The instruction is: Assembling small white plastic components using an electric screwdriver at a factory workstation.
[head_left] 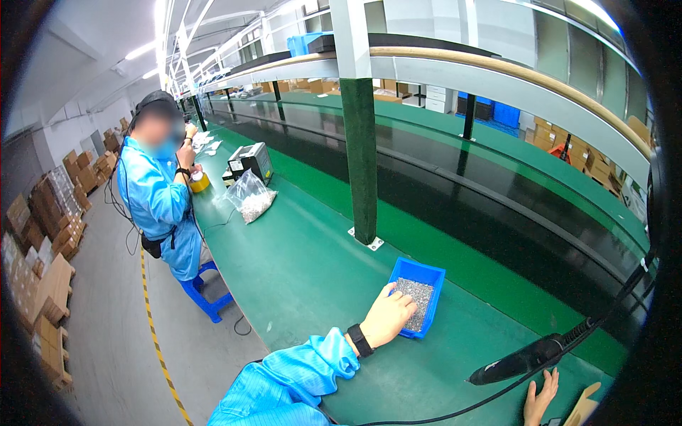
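My left hand (388, 317), with a dark band at its wrist, reaches over the near left rim of a blue plastic bin (438, 287). Small grey metal parts (415, 295), too small to name exactly, fill the bin. The fingers curl down at these parts, and whatever is between the fingertips is hidden. At the lower right, my right hand (541, 396) lies by the green bench with its fingers stretched out, holding nothing visible. A black corded power screwdriver (517, 361) slants just above it. Beside that hand stands a cardboard piece (584, 405), partly cut off.
A green-wrapped post (361, 163) rises from the green bench (305, 284) beyond the bin. Further left are a clear bag of pale parts (254, 204), a black box (250, 162) and yellow tape (199, 182). A co-worker in blue (153, 184) works there. The screwdriver's cable (455, 413) crosses the front.
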`<state>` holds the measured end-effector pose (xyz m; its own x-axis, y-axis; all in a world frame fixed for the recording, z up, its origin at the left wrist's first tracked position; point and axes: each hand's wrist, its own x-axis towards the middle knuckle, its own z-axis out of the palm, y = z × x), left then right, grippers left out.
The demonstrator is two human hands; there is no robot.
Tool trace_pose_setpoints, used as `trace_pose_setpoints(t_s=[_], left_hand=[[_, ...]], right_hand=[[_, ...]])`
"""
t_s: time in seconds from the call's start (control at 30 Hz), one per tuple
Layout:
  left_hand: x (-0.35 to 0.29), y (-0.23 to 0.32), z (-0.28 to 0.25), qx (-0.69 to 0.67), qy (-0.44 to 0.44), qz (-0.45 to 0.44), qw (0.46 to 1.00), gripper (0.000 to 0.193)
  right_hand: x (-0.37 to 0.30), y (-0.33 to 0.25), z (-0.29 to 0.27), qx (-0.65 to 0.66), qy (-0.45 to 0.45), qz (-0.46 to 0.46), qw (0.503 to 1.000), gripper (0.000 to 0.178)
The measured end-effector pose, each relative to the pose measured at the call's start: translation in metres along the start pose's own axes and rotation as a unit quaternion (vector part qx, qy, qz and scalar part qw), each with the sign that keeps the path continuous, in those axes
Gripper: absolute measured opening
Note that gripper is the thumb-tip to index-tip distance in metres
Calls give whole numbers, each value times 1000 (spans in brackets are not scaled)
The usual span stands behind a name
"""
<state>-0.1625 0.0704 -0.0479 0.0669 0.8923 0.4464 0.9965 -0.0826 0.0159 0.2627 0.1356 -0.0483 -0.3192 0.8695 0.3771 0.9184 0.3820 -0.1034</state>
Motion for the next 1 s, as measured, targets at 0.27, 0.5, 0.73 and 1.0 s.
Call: trace_pose_setpoints(t_s=[0.27,0.5,0.73,1.0], left_hand=[[0,1,0,-5,5,-2,1000,10],[0,2,-1,-6,3,-2,1000,11],[-1,1,2,-2,0,-2,1000,13],[-1,1,2,-7,14,3,1000,13]], right_hand=[[-1,2,1,5,2,-1,1000,37],[-1,1,0,4,7,-5,1000,36],[-1,0,-2,0,1,2,1000,37],[-2,5,4,1,12,-9,1000,37]])
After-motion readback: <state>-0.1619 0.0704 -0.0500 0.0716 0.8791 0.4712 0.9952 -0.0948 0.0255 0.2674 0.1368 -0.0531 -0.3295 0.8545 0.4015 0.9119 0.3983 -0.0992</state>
